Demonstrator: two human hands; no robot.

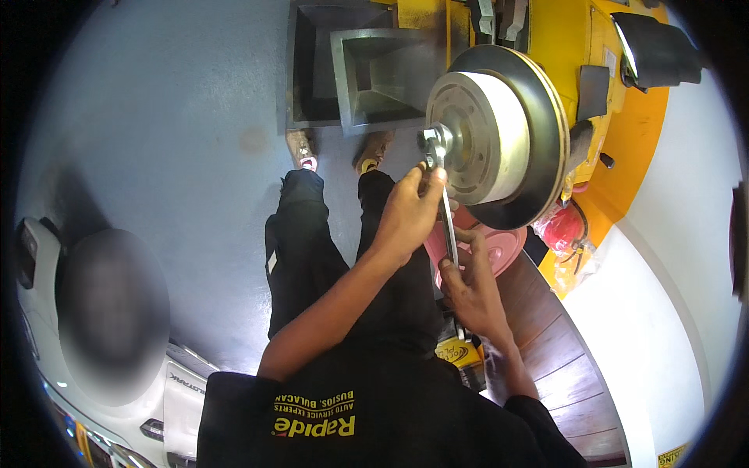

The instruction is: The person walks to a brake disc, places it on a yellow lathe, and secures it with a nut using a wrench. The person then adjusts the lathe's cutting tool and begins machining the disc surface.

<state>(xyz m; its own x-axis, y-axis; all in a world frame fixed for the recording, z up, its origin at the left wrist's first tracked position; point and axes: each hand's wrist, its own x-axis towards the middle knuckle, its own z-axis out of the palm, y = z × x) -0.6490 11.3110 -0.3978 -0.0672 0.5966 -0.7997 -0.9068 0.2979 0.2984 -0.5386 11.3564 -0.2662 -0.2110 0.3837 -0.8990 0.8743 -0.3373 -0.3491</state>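
Note:
A brake disc (499, 139) with a pale drum-shaped hub is mounted upright on a shaft, with a shiny nut (438, 139) at its near face. The head of a long steel wrench (449, 234) is at this nut, and its handle slants down toward me. My left hand (409, 212) is closed around the upper part of the wrench, close to the nut. Lower on the handle, my right hand (476, 290) wraps its fingers round the wrench. The wrench's far end sticks out below my right hand.
Behind the disc stands a yellow machine (558, 35). Dark metal trays (337, 86) sit beyond my feet. A pink basin (507, 242) is under the disc, beside a wooden surface (538, 312) and a red plastic bag (560, 228). A white vehicle (183, 405) stands at lower left.

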